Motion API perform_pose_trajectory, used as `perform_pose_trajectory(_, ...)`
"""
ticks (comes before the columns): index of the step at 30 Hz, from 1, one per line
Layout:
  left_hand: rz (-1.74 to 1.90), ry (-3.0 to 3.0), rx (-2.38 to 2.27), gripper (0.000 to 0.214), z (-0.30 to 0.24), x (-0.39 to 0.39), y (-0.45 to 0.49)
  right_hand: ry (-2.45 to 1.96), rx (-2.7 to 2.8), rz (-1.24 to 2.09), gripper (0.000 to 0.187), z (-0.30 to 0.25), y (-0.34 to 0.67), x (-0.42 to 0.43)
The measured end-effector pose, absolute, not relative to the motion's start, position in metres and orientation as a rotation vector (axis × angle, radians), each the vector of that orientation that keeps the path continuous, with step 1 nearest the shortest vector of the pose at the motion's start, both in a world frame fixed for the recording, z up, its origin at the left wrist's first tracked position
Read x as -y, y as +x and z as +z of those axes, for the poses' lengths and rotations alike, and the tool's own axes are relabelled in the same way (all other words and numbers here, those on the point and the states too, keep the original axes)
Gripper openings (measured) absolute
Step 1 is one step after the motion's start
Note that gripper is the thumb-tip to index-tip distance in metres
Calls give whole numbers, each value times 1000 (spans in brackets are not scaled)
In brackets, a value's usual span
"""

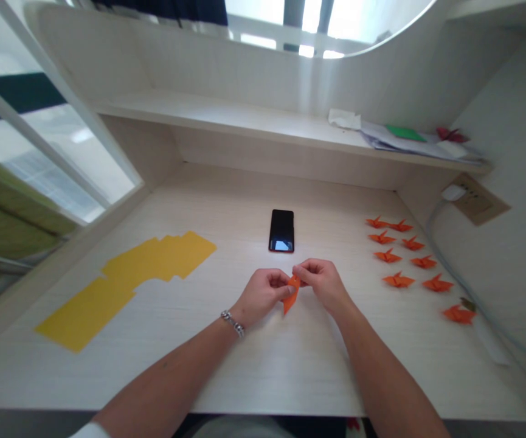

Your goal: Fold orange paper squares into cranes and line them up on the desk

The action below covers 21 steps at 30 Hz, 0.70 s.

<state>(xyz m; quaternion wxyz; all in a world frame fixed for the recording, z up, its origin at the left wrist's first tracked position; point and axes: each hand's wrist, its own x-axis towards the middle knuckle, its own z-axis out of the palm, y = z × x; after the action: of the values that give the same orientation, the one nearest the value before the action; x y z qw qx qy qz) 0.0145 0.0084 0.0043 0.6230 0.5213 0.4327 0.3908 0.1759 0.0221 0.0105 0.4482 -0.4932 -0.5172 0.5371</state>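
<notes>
A small piece of folded orange paper (292, 295) is held between my two hands over the middle of the desk, its pointed end hanging down toward me. My left hand (263, 293) pinches its left side between thumb and fingers. At its upper end, the fingertips of my right hand (321, 280) are closed on the paper. Just beyond my hands a dark phone (281, 231) lies flat. To the right stand several finished orange paper cranes (398, 280) in two rough columns.
Yellow paper sheets (153, 261) lie fanned out at the left. A white cable (449, 261) runs from the wall socket (479, 199) down the desk's right side. Across the back, a shelf (244, 125) holds papers (381, 139) and a dark red folded paper piece (452, 134).
</notes>
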Motion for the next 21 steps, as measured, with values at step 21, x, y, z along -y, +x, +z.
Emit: perform_pose_trajectory(21, 1036, 1012, -1008, 27, -4, -18, 8, -1304, 1605, 1231, 25, -5, 167, -18)
